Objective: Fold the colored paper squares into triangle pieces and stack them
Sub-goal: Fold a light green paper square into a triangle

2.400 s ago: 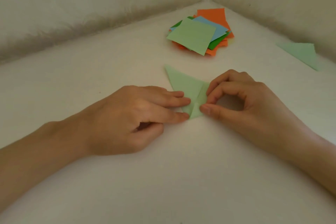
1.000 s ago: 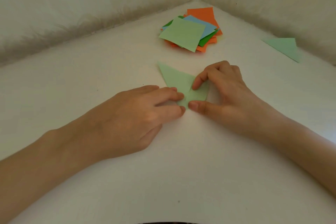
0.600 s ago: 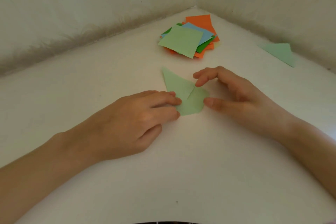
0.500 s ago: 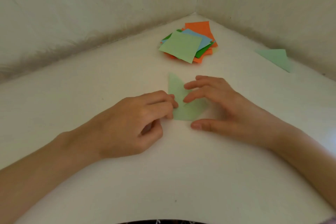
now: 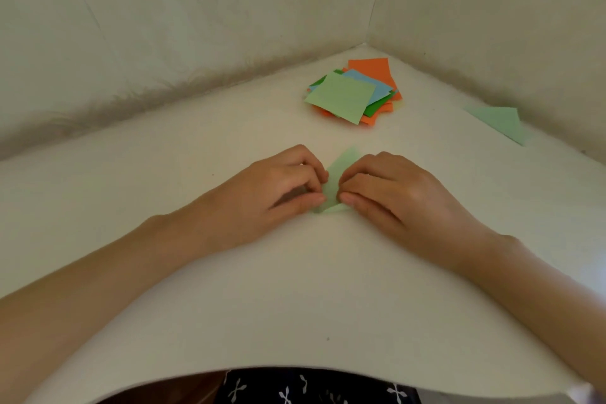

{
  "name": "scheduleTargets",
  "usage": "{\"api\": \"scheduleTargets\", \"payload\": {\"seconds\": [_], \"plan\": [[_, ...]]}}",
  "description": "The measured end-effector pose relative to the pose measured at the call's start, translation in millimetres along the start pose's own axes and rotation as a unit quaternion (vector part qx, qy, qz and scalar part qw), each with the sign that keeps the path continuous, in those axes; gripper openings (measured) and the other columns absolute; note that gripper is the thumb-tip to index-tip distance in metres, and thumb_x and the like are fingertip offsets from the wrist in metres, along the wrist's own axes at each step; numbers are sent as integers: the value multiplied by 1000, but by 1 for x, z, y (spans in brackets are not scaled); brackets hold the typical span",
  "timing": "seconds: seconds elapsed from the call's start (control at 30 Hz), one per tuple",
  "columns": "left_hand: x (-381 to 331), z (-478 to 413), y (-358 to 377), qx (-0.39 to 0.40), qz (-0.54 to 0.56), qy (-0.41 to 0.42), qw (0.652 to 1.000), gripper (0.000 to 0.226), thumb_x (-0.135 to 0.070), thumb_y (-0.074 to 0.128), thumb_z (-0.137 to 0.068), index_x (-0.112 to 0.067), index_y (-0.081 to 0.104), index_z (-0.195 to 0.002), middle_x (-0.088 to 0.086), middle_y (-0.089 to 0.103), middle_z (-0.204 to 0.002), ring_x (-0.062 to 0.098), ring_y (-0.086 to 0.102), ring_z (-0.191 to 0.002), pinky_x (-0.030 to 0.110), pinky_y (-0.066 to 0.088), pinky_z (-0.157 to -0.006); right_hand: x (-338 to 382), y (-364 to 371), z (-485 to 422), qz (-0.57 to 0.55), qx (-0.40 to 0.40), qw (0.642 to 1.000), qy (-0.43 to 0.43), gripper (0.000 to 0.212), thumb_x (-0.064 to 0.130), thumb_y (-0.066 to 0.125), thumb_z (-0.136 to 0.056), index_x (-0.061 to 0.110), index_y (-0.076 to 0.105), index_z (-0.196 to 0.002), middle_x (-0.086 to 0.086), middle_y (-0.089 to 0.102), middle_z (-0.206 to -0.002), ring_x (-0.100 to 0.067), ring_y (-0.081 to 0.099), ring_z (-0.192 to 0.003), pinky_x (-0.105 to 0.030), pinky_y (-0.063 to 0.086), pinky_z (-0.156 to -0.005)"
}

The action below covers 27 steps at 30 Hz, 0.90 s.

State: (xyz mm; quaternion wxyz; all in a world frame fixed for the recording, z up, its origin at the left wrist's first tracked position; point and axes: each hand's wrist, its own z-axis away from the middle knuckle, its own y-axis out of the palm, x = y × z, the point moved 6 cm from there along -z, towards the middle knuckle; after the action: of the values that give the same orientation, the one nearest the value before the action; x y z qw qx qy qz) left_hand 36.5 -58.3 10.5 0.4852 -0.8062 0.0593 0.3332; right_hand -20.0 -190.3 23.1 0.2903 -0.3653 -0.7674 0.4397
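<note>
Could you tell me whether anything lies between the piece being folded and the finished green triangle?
Nothing visible does: bare table separates the folded piece, pinched by the left hand and right hand, from the finished triangle; the pile of squares sits off that line.

Dim, soft light; wide-angle edge distortion

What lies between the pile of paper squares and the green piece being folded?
Only bare table between pile and green piece, seen in the head view.
</note>
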Motion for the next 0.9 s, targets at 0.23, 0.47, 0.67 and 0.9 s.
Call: {"api": "scheduleTargets", "payload": {"seconds": [0.23, 0.47, 0.67, 0.9], "plan": [[-2, 4, -3, -38, -130, 16, 991, 37, -56, 54, -81, -20, 62, -86, -11, 54, -105, 8, 55, -90, 22, 36, -87, -4, -1, 0, -11, -21, 999, 34, 35, 27, 39, -98, 5, 64, -86, -9, 63, -85, -32, 58, -72, -43, 48, -64], [4, 0, -8, -51, -59, -27, 997, 42, -48, 41, -90, -13, 64, -85, -10, 56, -98, 9, 57, -82, 29, 43, -75, -4, -4, -1, -52, -4, 996, 66, 52, 52, 33, -96, 11, 63, -93, -2, 63, -85, -24, 55, -71, -36, 39, -68], [15, -2, -9, -55, -26, -115, 992, 31, -66, 41, -74, -37, 52, -73, -19, 50, -102, -1, 48, -97, 14, 36, -88, -6, 0, -11, -30, -36, 993, 106, 32, 37, 46, -91, 14, 67, -83, 1, 61, -78, -18, 53, -66, -29, 38, -62], [15, -2, -10, -59, -58, -109, 991, 15, -48, 51, -82, -34, 49, -79, -19, 46, -88, 3, 43, -85, 20, 36, -80, -14, 0, -9, -123, -43, 968, 217, 18, 32, 56, -86, 18, 66, -78, 5, 62, -77, -17, 57, -72, -37, 46, -69]]}}
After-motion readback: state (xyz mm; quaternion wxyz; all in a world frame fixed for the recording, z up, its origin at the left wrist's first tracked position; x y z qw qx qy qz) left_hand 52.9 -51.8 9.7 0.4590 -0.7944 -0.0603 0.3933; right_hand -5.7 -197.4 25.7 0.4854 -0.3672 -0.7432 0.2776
